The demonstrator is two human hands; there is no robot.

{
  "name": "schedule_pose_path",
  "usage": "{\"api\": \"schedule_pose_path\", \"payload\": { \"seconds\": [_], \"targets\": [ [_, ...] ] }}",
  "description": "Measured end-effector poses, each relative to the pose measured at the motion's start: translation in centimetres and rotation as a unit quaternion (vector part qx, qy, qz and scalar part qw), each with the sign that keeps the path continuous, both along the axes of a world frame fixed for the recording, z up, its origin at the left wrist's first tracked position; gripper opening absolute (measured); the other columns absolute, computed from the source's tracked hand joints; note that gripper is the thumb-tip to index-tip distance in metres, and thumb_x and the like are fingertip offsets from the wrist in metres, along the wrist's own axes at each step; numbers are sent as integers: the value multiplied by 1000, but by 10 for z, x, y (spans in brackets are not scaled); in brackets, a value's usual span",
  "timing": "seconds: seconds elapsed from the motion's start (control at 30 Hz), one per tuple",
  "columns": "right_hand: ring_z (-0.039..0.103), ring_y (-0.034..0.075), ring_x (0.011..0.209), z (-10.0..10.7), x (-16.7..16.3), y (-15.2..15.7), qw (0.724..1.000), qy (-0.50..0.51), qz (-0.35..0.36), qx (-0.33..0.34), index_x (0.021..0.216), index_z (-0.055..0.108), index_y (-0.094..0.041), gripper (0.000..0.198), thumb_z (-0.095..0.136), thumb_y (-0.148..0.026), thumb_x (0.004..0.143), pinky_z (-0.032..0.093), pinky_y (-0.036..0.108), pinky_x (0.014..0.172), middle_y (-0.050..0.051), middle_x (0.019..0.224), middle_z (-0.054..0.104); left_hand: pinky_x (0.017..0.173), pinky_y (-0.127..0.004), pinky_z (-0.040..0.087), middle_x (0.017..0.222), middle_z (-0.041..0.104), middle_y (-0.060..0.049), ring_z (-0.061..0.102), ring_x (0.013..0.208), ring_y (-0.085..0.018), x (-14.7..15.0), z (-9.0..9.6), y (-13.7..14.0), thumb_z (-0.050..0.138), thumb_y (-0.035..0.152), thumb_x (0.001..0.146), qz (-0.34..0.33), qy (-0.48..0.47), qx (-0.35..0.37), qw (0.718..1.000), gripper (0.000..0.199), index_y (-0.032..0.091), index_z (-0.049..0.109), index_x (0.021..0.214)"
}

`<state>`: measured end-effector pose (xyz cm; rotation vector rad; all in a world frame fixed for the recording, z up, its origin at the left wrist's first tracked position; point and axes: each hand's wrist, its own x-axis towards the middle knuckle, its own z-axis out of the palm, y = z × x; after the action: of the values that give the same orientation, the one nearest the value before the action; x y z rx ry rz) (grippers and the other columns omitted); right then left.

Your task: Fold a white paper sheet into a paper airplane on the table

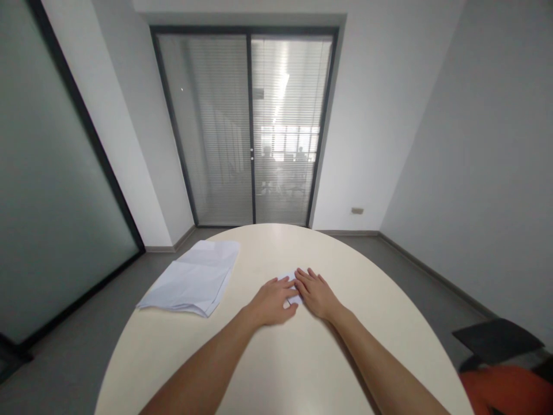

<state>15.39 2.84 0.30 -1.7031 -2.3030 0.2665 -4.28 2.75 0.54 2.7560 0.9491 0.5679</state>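
Observation:
A small piece of white paper (294, 300) lies on the round cream table (276, 363), mostly covered by my hands. My left hand (272, 301) rests on its left part, fingers spread and pointing right. Over the right part lies my right hand (317, 294), flat, with its fingers stretched forward and to the left. The fingertips of both hands come close together over the paper. How the paper is folded underneath cannot be made out.
Larger sheets of folded white paper (194, 276) lie at the table's left edge. A chair with an orange seat (510, 389) and black back (496, 340) stands at the right. Beyond the table are a glass door with blinds (207, 132) and grey walls.

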Motion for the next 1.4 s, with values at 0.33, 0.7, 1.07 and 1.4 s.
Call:
{"api": "schedule_pose_path", "payload": {
  "seconds": [0.33, 0.7, 1.07, 1.4],
  "targets": [
    [22, 36, 148, 2, 1, 1, 996, -34, -79, -4, 149, 42, -19, 57, 36, -47, 99, 23, 52, 117, 8, 159, 33, 114, -45, 35, 148, 50, -7, 44, 137, -27, -3, -7, 4, 50, 22, 89, 69, 26, 27, 997, 51, 24, 53, 140],
    [28, 34, 146, -5, 6, 7, 998, -9, -54, 42, 142, 53, -25, 48, 40, -41, 99, 27, 55, 115, 9, 156, 39, 110, -42, 39, 138, 60, -8, 54, 126, -25, -2, -9, 7, 51, 32, 95, 58, -10, 53, 997, 37, 20, 61, 129],
    [24, 31, 148, -8, 11, 7, 999, 26, 40, 8, 148, 43, -26, 50, 29, -38, 102, 20, 61, 116, 5, 158, 35, 104, -40, 42, 117, 63, -10, 56, 114, -25, -3, 0, 1, 65, 35, 85, -13, -56, 51, 997, 31, 21, 67, 113],
    [36, 25, 143, -5, 6, 4, 993, 67, 93, 37, 146, 47, -24, 48, 30, -34, 102, 23, 55, 118, 9, 152, 45, 105, -41, 43, 122, 65, -8, 57, 115, -25, -4, -6, 7, 58, 43, 91, 89, -57, 61, 992, 34, 23, 66, 118]
  ]
}}
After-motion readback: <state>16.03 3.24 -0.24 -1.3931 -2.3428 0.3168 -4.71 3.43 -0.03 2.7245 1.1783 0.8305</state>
